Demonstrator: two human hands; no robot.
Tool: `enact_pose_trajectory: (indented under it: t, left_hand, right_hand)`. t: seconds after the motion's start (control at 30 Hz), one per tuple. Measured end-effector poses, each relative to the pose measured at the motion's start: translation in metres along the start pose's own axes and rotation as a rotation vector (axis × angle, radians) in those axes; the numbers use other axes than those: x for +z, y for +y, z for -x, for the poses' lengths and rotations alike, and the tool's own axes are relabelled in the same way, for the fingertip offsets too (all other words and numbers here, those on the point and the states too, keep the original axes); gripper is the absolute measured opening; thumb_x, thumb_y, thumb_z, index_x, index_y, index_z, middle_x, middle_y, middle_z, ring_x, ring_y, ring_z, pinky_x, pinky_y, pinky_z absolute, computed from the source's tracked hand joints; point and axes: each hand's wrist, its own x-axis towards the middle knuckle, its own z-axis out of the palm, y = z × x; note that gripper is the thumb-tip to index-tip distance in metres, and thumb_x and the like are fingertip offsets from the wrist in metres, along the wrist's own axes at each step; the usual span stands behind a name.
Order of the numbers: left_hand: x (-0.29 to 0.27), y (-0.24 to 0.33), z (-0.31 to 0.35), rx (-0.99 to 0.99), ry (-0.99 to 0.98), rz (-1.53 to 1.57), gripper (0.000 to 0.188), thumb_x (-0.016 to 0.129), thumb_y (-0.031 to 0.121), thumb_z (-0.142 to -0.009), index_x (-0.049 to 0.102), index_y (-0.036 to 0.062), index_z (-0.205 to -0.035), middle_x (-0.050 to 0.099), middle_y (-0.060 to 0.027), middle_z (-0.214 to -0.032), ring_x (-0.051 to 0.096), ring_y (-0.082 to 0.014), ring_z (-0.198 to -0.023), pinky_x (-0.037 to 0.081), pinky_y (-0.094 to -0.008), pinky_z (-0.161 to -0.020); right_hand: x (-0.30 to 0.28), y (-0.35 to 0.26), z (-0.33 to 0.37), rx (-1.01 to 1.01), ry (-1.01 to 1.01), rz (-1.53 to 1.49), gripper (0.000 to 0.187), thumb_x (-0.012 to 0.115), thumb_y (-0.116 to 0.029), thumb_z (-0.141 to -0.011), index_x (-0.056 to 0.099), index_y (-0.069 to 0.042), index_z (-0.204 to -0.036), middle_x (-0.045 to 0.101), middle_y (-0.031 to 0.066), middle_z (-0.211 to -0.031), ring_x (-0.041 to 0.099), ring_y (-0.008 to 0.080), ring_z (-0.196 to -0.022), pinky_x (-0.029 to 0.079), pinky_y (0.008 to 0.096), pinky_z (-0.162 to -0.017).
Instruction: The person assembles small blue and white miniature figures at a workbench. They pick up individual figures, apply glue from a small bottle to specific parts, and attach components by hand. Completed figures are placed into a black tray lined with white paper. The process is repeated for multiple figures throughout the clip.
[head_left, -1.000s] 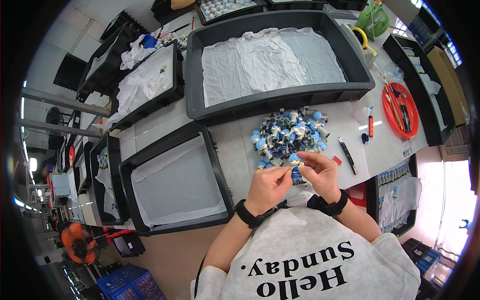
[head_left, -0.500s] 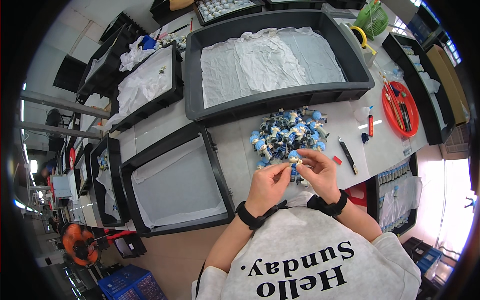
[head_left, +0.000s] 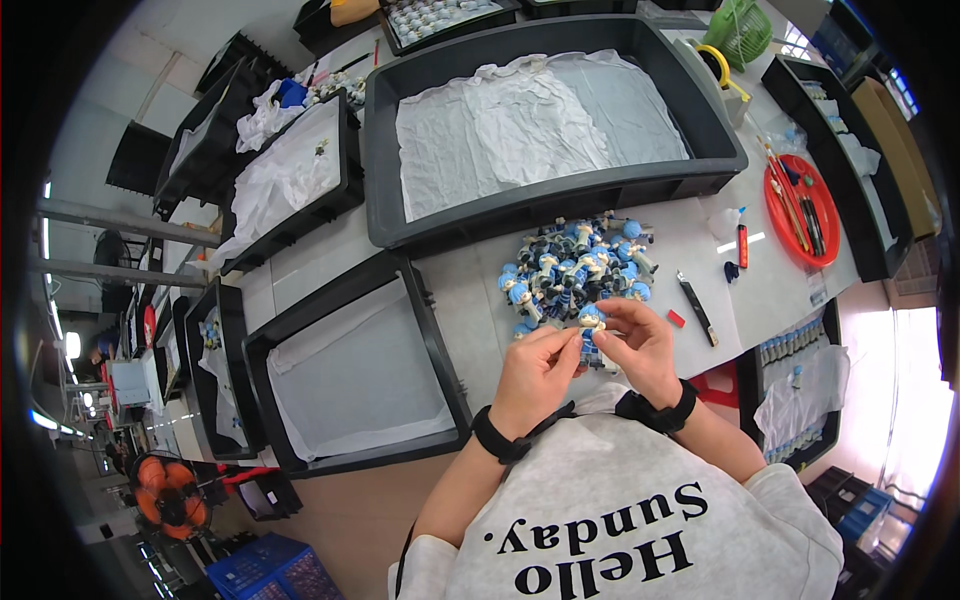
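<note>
Between my two hands, close in front of my chest, is a small blue-haired doll figurine [head_left: 591, 319], held upright with its face toward me. My left hand [head_left: 541, 369] pinches its body from the left with thumb and forefinger. On the other side my right hand [head_left: 640, 347] has its thumb at the body and its fingers curled by the head. Just beyond my fingers lies a loose pile of similar figurines [head_left: 570, 268] in blue, white and black. The lower part of the held figurine is partly covered by my fingers.
A large black tray [head_left: 560, 190] lined with white sheeting stands behind the pile. To the left sits another lined black tray [head_left: 345, 452]. Right of the pile lie a craft knife [head_left: 697, 308], a small red piece [head_left: 676, 318] and a red oval dish [head_left: 775, 215] with brushes and pens.
Both hands keep their grip on the figurine, almost in the same place. The view has shifted slightly; the pile looks unchanged.
</note>
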Motion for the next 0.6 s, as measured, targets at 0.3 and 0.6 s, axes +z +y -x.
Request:
enact_pose_trajectory:
  t: [0.3, 0.6]
  left_hand:
    - [0.0034, 0.0051, -0.0032, 0.303, 0.093, -0.462, 0.006, 0.056, 0.002, -0.078, 0.059, -0.0004, -0.083, 0.051, -0.0129, -0.065, 0.051, -0.0298, -0.054, 0.039, -0.0356, -0.047]
    - [0.0039, 0.0058, -0.0095, 0.356, 0.072, -0.628, 0.009, 0.056, 0.002, -0.08, 0.061, -0.0019, -0.086, 0.053, -0.0114, -0.063, 0.053, -0.0202, -0.05, 0.039, -0.0294, -0.045]
  right_hand:
    - [0.0008, -0.0013, 0.003, -0.013, 0.016, -0.027, 0.035, 0.062, 0.005, -0.076, 0.049, 0.006, -0.108, 0.054, 0.01, -0.106, 0.056, 0.0148, -0.093, 0.05, 0.025, -0.078]
    - [-0.0074, -0.0046, 0.0005, -0.057, 0.108, 0.061, 0.036, 0.064, -0.005, -0.076, 0.051, 0.001, -0.109, 0.057, 0.0088, -0.103, 0.057, 0.013, -0.089, 0.051, 0.0272, -0.074]
